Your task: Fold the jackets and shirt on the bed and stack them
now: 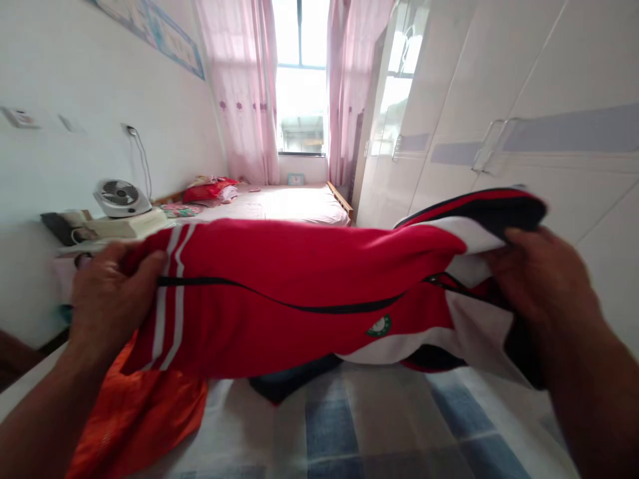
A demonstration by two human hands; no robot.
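A red zip-up jacket [289, 266] with white and dark parts is stretched sideways between my hands, above the bed. My left hand [112, 293] is closed on its striped hem at the left. My right hand [549, 286] grips the white and dark collar end at the right, its fingers partly hidden by the cloth. A dark zip runs along the jacket's length, and a round green badge sits near the white part. Dark sleeve cloth shows below and behind it. Beneath the left end lies an orange cloth [154, 419].
The near bed has a blue and white checked sheet [329, 432]. A fan [120, 196] stands at the left by the wall. Beyond is another bed [294, 203] with a red bundle [212, 189]. White wardrobes [449, 100] line the right side; pink curtains [239, 86] flank the window.
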